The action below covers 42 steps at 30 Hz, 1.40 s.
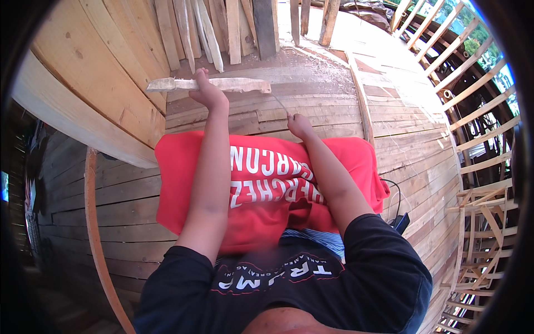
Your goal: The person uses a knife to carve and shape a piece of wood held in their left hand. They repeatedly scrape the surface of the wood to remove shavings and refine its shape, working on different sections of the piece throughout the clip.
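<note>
My left hand [209, 93] is wrapped around a long, pale, rough-hewn piece of wood [245, 84], held crosswise beyond my knees. Its left end [158, 84] is narrowed, and its right end is cut blunt. In my closed right hand [301, 127] is a thin, dark tool [280, 105], like a slim blade seen edge-on. Its far tip reaches close to the wood's right end; whether they touch I cannot tell. The tool's handle is hidden in my fist. A red cloth [267, 183] with white lettering covers my lap beneath both forearms.
Planks and sticks [222, 33] lean upright at the back. Wide boards [100, 72] stand close on the left. Shavings [317, 72] litter the plank floor [267, 120]. A narrow batten [361, 100] lies ahead on the right, a black device [400, 222] with a cord beside me. Slatted railing [473, 78] runs along the right.
</note>
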Tool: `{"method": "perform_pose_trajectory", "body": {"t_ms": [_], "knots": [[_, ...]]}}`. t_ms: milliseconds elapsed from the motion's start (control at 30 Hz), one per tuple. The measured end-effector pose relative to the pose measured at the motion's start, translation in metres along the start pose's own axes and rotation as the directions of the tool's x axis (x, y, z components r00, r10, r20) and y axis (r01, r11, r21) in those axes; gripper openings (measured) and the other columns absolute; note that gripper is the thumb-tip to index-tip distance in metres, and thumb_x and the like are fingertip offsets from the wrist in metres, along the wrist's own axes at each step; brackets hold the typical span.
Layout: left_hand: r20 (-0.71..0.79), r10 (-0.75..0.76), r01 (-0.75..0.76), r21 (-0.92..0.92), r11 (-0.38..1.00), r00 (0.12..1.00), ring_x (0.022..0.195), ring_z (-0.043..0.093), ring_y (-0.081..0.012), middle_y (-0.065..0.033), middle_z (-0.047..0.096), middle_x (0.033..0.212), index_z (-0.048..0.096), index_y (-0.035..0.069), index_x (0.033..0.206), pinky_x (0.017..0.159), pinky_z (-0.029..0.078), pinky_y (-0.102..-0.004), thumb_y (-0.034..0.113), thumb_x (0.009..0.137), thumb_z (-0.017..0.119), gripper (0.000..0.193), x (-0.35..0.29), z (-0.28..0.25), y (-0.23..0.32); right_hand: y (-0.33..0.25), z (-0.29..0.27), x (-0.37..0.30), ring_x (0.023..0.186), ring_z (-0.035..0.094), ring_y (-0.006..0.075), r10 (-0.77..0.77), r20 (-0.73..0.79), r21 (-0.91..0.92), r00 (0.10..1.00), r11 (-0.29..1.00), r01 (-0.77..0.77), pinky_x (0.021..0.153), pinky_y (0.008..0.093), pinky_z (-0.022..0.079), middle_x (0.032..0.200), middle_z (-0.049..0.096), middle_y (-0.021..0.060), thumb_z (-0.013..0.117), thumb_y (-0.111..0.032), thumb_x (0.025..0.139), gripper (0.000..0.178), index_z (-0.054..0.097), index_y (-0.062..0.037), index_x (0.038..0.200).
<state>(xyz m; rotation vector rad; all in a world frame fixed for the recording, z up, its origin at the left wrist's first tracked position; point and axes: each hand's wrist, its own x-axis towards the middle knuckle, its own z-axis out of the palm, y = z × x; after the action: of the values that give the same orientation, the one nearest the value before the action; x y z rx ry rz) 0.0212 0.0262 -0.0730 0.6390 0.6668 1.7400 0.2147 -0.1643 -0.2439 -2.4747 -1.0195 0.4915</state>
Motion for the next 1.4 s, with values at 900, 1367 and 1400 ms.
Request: {"method": "perform_pose_trajectory", "body": {"t_ms": [900, 1367, 1400], "knots": [[0.708, -0.12, 0.209, -0.041, 0.977, 0.696, 0.058, 0.023, -0.0179, 0.0003, 0.02, 0.055, 0.019, 0.016, 0.06, 0.067, 0.033, -0.0395, 0.02, 0.088, 0.045, 0.038, -0.024, 0.028, 0.001, -0.038, -0.06, 0.046, 0.094, 0.067, 0.0344, 0.151, -0.03, 0.665, 0.988, 0.741, -0.093, 0.085, 0.0415, 0.048, 0.092, 0.068, 0.0256, 0.049, -0.044, 0.1, 0.054, 0.067, 0.0069, 0.105], [0.945, -0.029, 0.189, -0.035, 0.981, 0.326, 0.055, 0.02, -0.0166, 0.0012, 0.023, 0.054, 0.023, 0.015, 0.061, 0.062, 0.029, -0.0389, 0.02, 0.093, 0.042, 0.037, -0.023, 0.034, -0.018, -0.031, -0.074, 0.048, 0.05, 0.04, 0.009, 0.021, 0.051, 0.58, 0.998, 0.813, -0.047, 0.048, 0.0305, 0.036, 0.056, 0.044, -0.0012, 0.042, -0.054, 0.102, 0.064, 0.051, -0.0046, 0.062], [0.947, -0.025, 0.207, -0.044, 0.977, 0.321, 0.055, 0.02, -0.0166, 0.0012, 0.023, 0.054, 0.023, 0.015, 0.061, 0.062, 0.029, -0.0388, 0.02, 0.093, 0.042, 0.038, -0.022, 0.034, -0.019, -0.029, -0.068, 0.049, 0.05, 0.043, 0.0135, 0.044, 0.021, 0.572, 0.999, 0.819, -0.049, 0.05, 0.034, 0.038, 0.055, 0.046, 0.0024, 0.04, -0.054, 0.102, 0.067, 0.051, -0.003, 0.061]]}}
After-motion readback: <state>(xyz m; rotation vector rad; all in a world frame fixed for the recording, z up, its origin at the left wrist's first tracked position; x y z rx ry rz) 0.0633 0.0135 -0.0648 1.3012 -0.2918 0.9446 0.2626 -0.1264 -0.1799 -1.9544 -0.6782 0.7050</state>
